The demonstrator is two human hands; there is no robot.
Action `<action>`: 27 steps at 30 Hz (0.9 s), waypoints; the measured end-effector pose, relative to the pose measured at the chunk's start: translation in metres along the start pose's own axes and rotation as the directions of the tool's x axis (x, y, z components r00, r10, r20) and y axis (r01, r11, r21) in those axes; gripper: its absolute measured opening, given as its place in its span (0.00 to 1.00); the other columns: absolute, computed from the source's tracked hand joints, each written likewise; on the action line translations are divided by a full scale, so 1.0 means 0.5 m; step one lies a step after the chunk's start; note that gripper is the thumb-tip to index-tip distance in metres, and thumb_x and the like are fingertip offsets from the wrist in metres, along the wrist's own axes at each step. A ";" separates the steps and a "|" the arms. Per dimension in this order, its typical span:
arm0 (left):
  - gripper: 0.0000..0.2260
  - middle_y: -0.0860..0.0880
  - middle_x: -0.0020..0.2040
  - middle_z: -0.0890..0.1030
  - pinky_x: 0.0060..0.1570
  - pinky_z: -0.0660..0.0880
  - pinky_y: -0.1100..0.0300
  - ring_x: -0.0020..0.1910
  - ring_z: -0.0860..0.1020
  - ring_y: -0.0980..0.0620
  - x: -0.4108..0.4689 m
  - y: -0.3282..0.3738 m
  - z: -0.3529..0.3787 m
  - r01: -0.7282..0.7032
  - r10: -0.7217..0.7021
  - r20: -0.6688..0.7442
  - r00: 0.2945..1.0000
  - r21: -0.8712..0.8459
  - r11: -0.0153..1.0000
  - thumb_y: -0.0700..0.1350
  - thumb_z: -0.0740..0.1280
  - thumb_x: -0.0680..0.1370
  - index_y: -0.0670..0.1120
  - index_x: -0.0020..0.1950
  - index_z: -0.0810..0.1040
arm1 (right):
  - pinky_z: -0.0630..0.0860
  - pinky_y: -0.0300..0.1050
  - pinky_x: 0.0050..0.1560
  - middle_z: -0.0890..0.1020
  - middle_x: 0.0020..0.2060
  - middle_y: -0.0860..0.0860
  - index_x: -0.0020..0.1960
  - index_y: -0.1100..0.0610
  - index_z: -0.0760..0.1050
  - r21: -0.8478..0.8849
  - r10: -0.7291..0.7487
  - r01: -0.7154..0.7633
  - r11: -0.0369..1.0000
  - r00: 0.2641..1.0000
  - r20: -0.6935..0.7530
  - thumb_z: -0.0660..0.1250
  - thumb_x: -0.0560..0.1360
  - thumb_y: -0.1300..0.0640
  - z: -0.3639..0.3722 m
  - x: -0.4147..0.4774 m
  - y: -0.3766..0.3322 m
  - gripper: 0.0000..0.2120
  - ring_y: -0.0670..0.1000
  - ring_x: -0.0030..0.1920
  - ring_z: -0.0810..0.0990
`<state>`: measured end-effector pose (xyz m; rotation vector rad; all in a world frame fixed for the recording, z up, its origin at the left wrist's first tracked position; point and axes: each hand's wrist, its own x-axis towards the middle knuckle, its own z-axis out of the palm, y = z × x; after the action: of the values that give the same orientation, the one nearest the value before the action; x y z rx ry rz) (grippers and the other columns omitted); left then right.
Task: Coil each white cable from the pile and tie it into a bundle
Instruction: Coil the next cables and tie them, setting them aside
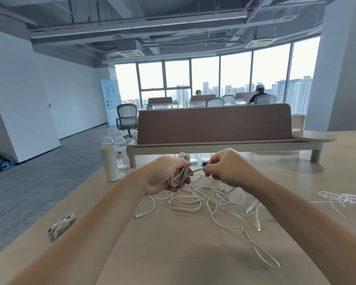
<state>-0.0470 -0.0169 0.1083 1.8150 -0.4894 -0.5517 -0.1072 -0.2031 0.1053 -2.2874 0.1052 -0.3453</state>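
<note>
The table point(173, 254) is carrying the whole job, and the work is judged to be sitting at an early stage. The pile point(206, 200) of loose white cables is lying spread across the middle of the table, beneath and just near of the hands, with several plug ends trailing toward the near right. Judging by the tangle, a number of cables are waiting to be coiled, though an exact count cannot be made. The left hand point(164, 175) is curling its fingers round a coil point(179, 175) of several turns, holding it above the far left part of the pile. The right hand point(224, 167), just right of the left, is pinching the free strand point(196, 171) that is running out of that coil, its fingers curled. The rest of this cable appears to be dropping into the pile, so winding is judged unfinished, and no tie is showing on the coil. One bundle point(61, 224) is lying at the near left edge of the table, partly hidden by the left forearm, with a thin tie end sticking up from it; it is judged complete. A heap of ties point(345, 199) is lying at the right edge, well apart from the pile, and is judged ready for use.
</note>
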 end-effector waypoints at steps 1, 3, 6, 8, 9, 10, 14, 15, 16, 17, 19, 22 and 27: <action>0.12 0.42 0.39 0.79 0.30 0.68 0.60 0.33 0.74 0.49 0.001 0.000 0.003 0.002 -0.002 -0.012 1.000 0.017 1.000 0.46 0.60 0.83 0.38 0.53 0.77 | 0.70 0.44 0.34 0.76 0.20 0.46 0.32 0.57 0.80 -0.028 0.001 -0.002 1.000 1.000 -0.016 0.71 0.73 0.58 0.003 0.000 -0.005 0.11 0.50 0.27 0.72; 0.11 0.41 0.41 0.78 0.32 0.70 0.59 0.33 0.74 0.48 0.001 0.000 0.009 0.009 -0.008 -0.027 1.000 0.039 0.999 0.46 0.62 0.83 0.39 0.52 0.78 | 0.71 0.45 0.35 0.77 0.22 0.47 0.31 0.57 0.79 -0.043 0.003 -0.005 0.999 0.999 -0.040 0.70 0.72 0.59 0.011 -0.001 -0.012 0.11 0.50 0.26 0.72; 0.10 0.42 0.40 0.77 0.34 0.70 0.57 0.34 0.74 0.48 0.001 0.001 0.017 0.015 -0.013 -0.036 0.999 0.037 0.999 0.46 0.62 0.82 0.40 0.50 0.78 | 0.70 0.45 0.33 0.78 0.23 0.50 0.35 0.62 0.80 -0.012 -0.011 0.011 1.000 0.997 -0.074 0.70 0.72 0.59 0.021 -0.010 -0.021 0.09 0.51 0.25 0.71; 0.10 0.42 0.39 0.76 0.34 0.69 0.57 0.34 0.73 0.48 0.002 0.003 0.016 -0.006 0.007 -0.044 0.999 0.013 1.000 0.45 0.62 0.82 0.40 0.49 0.77 | 0.70 0.43 0.32 0.78 0.22 0.50 0.39 0.65 0.81 0.111 -0.027 0.035 0.993 0.997 -0.071 0.70 0.75 0.58 0.021 -0.017 -0.027 0.11 0.50 0.24 0.71; 0.10 0.43 0.39 0.76 0.34 0.68 0.57 0.34 0.73 0.48 0.003 0.003 0.012 -0.024 0.023 -0.053 0.998 -0.007 1.000 0.45 0.62 0.83 0.40 0.49 0.77 | 0.70 0.42 0.30 0.78 0.24 0.51 0.42 0.67 0.80 0.203 -0.032 0.041 0.978 0.998 -0.046 0.70 0.76 0.58 0.019 -0.020 -0.028 0.12 0.50 0.24 0.71; 0.10 0.43 0.38 0.76 0.34 0.67 0.56 0.33 0.73 0.48 0.004 0.005 0.007 -0.041 0.039 -0.065 0.997 -0.029 0.999 0.45 0.62 0.83 0.40 0.49 0.77 | 0.70 0.41 0.29 0.79 0.26 0.53 0.44 0.68 0.80 0.287 -0.038 0.037 0.957 0.999 -0.004 0.70 0.77 0.58 0.015 -0.023 -0.029 0.12 0.50 0.24 0.72; 0.10 0.45 0.36 0.74 0.33 0.66 0.57 0.33 0.71 0.50 0.003 0.010 -0.018 -0.071 0.058 -0.125 0.990 -0.100 0.992 0.45 0.60 0.83 0.41 0.48 0.75 | 0.77 0.41 0.32 0.85 0.36 0.61 0.54 0.69 0.78 0.361 -0.029 -0.077 0.929 0.959 0.281 0.68 0.79 0.62 -0.012 -0.027 -0.008 0.10 0.53 0.30 0.80; 0.09 0.45 0.36 0.74 0.33 0.66 0.57 0.32 0.71 0.50 0.002 0.011 -0.023 -0.074 0.059 -0.148 0.987 -0.101 0.992 0.45 0.60 0.83 0.41 0.48 0.74 | 0.78 0.42 0.34 0.85 0.39 0.62 0.54 0.69 0.78 0.320 -0.011 -0.107 0.941 0.938 0.347 0.68 0.79 0.62 -0.018 -0.026 0.001 0.09 0.55 0.32 0.82; 0.09 0.46 0.35 0.73 0.33 0.65 0.58 0.32 0.70 0.50 0.001 0.012 -0.028 -0.077 0.060 -0.173 0.983 -0.097 0.992 0.45 0.60 0.83 0.41 0.48 0.74 | 0.78 0.42 0.33 0.85 0.39 0.63 0.53 0.69 0.78 0.279 0.009 -0.127 0.952 0.921 0.389 0.68 0.78 0.63 -0.024 -0.027 0.009 0.09 0.56 0.33 0.82; 0.09 0.46 0.35 0.73 0.33 0.65 0.58 0.32 0.70 0.51 0.001 0.013 -0.033 -0.081 0.061 -0.196 0.979 -0.095 0.992 0.45 0.60 0.83 0.40 0.49 0.74 | 0.77 0.41 0.32 0.85 0.39 0.63 0.52 0.69 0.79 0.249 0.030 -0.143 0.958 0.913 0.406 0.68 0.78 0.64 -0.029 -0.025 0.017 0.08 0.57 0.33 0.82; 0.09 0.46 0.35 0.73 0.33 0.65 0.58 0.32 0.70 0.51 -0.001 0.013 -0.041 -0.088 0.063 -0.228 0.972 -0.100 0.991 0.45 0.60 0.84 0.40 0.49 0.74 | 0.74 0.40 0.29 0.83 0.36 0.62 0.48 0.67 0.80 0.211 0.068 -0.164 0.964 0.913 0.402 0.68 0.78 0.64 -0.039 -0.023 0.030 0.06 0.56 0.31 0.81; 0.09 0.46 0.36 0.73 0.34 0.66 0.58 0.33 0.70 0.51 -0.004 0.014 -0.043 -0.092 0.066 -0.243 0.968 -0.099 0.991 0.45 0.61 0.83 0.40 0.49 0.75 | 0.67 0.39 0.26 0.80 0.31 0.59 0.46 0.64 0.79 0.179 0.085 -0.170 0.969 0.910 0.406 0.66 0.79 0.61 -0.053 -0.021 0.033 0.07 0.52 0.25 0.75; 0.09 0.45 0.37 0.74 0.36 0.67 0.57 0.34 0.71 0.50 -0.008 0.025 -0.039 -0.154 0.117 -0.228 0.967 -0.151 0.976 0.45 0.60 0.84 0.40 0.51 0.74 | 0.61 0.37 0.22 0.79 0.27 0.58 0.44 0.64 0.76 0.325 0.006 -0.079 0.942 0.975 0.221 0.64 0.80 0.63 -0.042 -0.023 -0.001 0.07 0.49 0.19 0.67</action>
<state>-0.0397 -0.0034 0.1262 1.6433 -0.4010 -0.2859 -0.1242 -0.2154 0.1165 -1.9678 -0.0148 -0.0790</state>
